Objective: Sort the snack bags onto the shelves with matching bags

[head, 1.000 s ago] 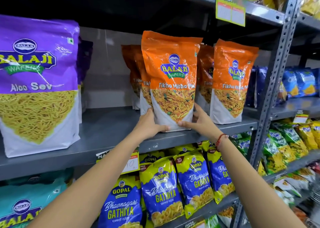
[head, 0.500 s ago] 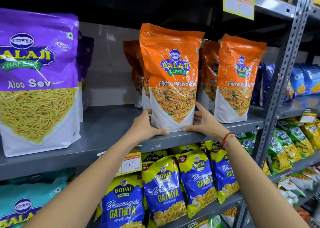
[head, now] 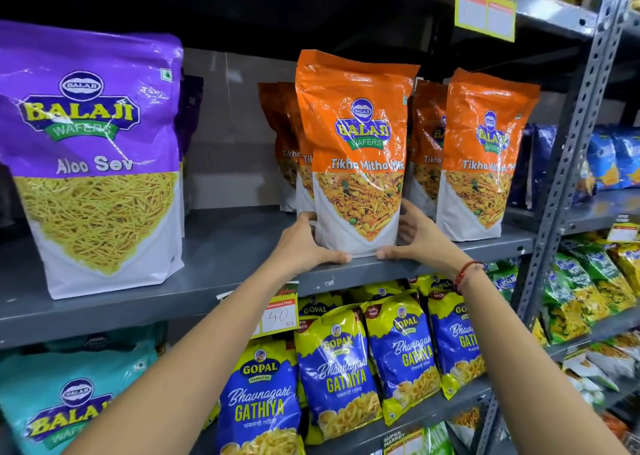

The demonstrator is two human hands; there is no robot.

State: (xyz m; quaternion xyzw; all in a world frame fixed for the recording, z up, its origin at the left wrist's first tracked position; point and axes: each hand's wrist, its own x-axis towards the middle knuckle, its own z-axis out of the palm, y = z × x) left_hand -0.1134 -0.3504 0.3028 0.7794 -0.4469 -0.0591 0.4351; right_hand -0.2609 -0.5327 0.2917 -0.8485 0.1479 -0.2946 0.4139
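An orange Tikha Mitha Mix bag (head: 356, 150) stands upright at the front edge of a grey metal shelf (head: 221, 247). The left hand (head: 304, 243) is wrapped around the bag's lower left side, with its thumb lying along the shelf edge under the bag. The right hand (head: 415, 236) cups the lower right side, fingers spread up the bag and thumb along the bottom edge. Both hands are partly open and press on the bag from each side. A red thread band (head: 465, 273) goes around the right wrist. More orange bags of the same kind (head: 287, 143) stand behind it, and another Tikha Mitha Mix bag (head: 481, 157) stands just beside it on the right. Far to the left on the same shelf stands a big purple Aloo Sev bag (head: 93, 157), well apart from the orange ones. A price tag (head: 277, 311) marked 40 hangs from the shelf edge. On the shelf below lean blue and yellow Gathiya bags (head: 339, 371), and a teal bag (head: 72, 395) sits at the lower left. Green snack bags (head: 588, 295) and blue bags (head: 613, 160) fill the next rack to the right. A yellow sign (head: 485, 4) hangs from the shelf above.
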